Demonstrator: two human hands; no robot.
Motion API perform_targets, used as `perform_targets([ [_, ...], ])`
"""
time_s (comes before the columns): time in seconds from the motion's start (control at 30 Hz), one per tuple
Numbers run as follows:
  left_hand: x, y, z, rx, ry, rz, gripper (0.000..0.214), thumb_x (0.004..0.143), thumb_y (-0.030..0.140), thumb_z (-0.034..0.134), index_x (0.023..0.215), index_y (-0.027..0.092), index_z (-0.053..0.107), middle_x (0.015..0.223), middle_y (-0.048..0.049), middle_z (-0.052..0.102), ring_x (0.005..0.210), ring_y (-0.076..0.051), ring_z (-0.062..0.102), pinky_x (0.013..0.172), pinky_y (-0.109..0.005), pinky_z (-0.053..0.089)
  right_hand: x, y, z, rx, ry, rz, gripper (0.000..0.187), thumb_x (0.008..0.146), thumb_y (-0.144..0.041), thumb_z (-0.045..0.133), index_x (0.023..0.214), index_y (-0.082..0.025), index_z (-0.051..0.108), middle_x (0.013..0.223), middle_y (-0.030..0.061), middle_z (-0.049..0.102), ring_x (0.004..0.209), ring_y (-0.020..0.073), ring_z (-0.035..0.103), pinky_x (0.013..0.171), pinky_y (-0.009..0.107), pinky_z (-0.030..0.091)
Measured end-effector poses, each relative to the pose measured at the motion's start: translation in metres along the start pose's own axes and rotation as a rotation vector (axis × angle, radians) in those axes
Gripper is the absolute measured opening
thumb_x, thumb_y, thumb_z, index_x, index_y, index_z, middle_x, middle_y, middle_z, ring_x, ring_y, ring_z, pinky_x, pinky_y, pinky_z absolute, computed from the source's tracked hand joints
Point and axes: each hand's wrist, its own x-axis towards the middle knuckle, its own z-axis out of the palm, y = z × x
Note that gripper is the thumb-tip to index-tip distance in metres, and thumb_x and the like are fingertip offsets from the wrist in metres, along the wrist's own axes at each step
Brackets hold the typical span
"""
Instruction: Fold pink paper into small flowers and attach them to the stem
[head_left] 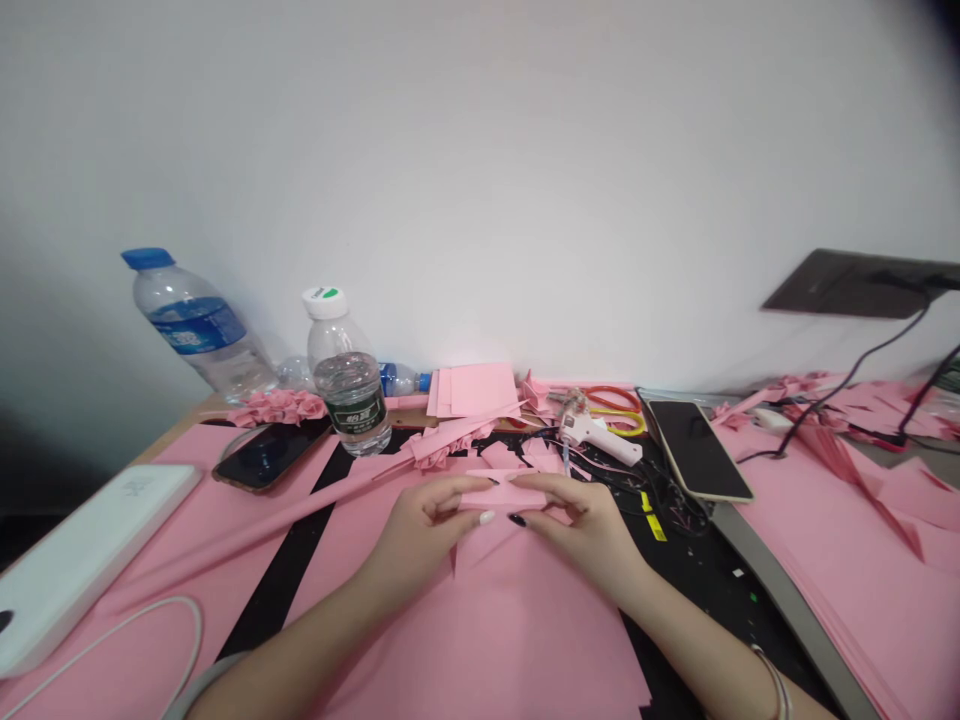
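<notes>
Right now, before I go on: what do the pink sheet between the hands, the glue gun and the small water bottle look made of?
The pink sheet looks like matte paper: thin, sharply creased, no sheen. The glue gun seems to be moulded white plastic, going by its smooth shell. The water bottle looks like thin clear plastic, see-through with a white screw cap; its label's material is unclear.
</notes>
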Motion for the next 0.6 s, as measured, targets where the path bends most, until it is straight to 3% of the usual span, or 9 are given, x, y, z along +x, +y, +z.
perform_targets([
  [0.13,-0.0019,0.0012,0.0,0.046,0.009,0.049,0.023,0.074,0.025,0.074,0.096,0.02,0.08,0.103,-0.0083,0.079,0.094,-0.026,0.073,0.083,-0.035,0.058,-0.0003,-0.0051,0.0,-0.032,0.013,-0.042,0.033,0.076,-0.019,0.074,0.109,-0.021,0.077,0.096,0.0084,0.08,0.071,0.0201,0.072,0.063,0.028,0.059],
  [0.27,-0.0019,0.0008,0.0015,0.052,0.01,0.088,0.025,0.074,0.024,0.072,0.097,0.02,0.08,0.099,-0.0079,0.08,0.09,-0.026,0.074,0.08,-0.035,0.059,-0.0021,-0.0069,0.0005,0.034,-0.007,-0.042,0.029,0.079,-0.018,0.07,0.106,-0.024,0.078,0.1,0.0064,0.08,0.082,0.0223,0.075,0.069,0.03,0.062],
  [0.33,-0.002,0.0005,0.0022,0.034,0.02,0.099,0.026,0.073,0.024,0.073,0.098,0.019,0.08,0.1,-0.0082,0.08,0.092,-0.027,0.074,0.081,-0.035,0.06,-0.003,-0.0062,0.0009,0.046,-0.002,-0.05,0.027,0.08,-0.018,0.069,0.103,-0.026,0.079,0.098,0.0048,0.081,0.082,0.0221,0.075,0.072,0.032,0.062],
  [0.47,-0.0031,-0.0007,0.0017,0.06,0.019,0.134,0.021,0.075,0.022,0.071,0.094,0.021,0.081,0.097,-0.0071,0.081,0.089,-0.026,0.075,0.081,-0.034,0.059,-0.0038,-0.0047,0.0017,-0.006,0.001,-0.03,0.02,0.081,-0.018,0.07,0.097,-0.025,0.08,0.083,0.0043,0.079,0.071,0.0207,0.072,0.062,0.028,0.059],
  [0.6,-0.0044,-0.0021,-0.0003,0.1,-0.014,0.207,0.017,0.08,0.021,0.069,0.09,0.024,0.082,0.093,-0.0047,0.081,0.085,-0.023,0.075,0.079,-0.03,0.058,-0.0019,-0.0054,0.0016,-0.06,0.055,-0.161,0.019,0.082,-0.017,0.069,0.093,-0.026,0.081,0.08,0.005,0.068,0.072,0.0188,0.064,0.061,0.028,0.055],
])
